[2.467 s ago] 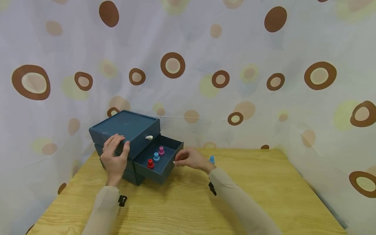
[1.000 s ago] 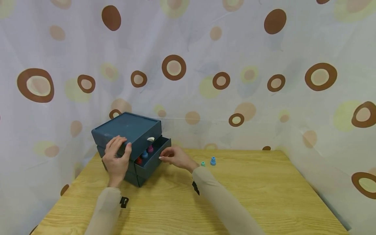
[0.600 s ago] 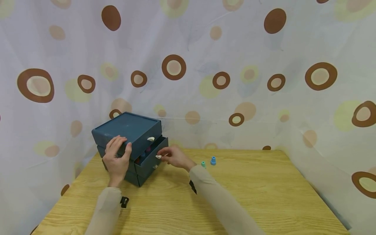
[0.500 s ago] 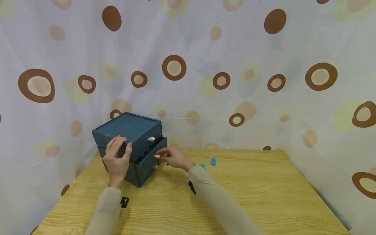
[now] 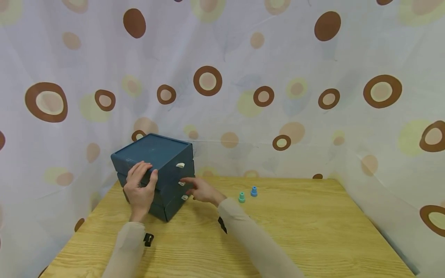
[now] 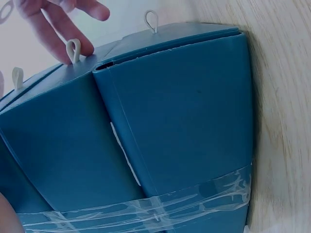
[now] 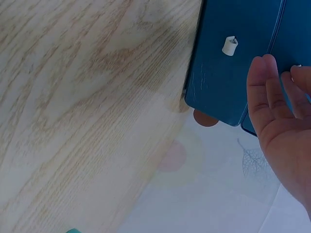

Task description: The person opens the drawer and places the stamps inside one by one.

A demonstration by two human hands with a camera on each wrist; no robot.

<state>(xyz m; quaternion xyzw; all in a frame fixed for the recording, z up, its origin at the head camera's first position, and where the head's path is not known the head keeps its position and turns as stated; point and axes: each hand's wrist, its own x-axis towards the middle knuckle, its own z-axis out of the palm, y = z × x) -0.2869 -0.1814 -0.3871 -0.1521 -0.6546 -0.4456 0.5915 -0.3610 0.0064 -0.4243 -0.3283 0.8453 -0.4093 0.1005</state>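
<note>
A dark blue chest of three stacked drawers [image 5: 153, 148] stands at the left of the table, its drawers pushed in. My left hand [image 5: 140, 189] rests on its near upper side, fingers over the top edge and thumb spread toward the front corner. My right hand [image 5: 203, 190] is at the middle drawer's front [image 5: 172, 193], its extended fingertips right at the white loop pull [image 5: 182, 183]. In the right wrist view the fingers [image 7: 262, 97] reach across the drawer fronts. The red, blue and pink pegs seen earlier in the middle drawer are hidden.
A green peg [image 5: 242, 197] and a blue peg [image 5: 254, 192] stand on the wooden table [image 5: 295, 224], right of my right hand. Clear tape [image 6: 204, 196] wraps the chest's side. A dotted curtain [image 5: 229, 116] hangs behind the table.
The middle drawer has slid from well out to fully in, hiding its pegs. My right hand has moved left with it, from pinching the white pull to touching the front. My left hand stays.
</note>
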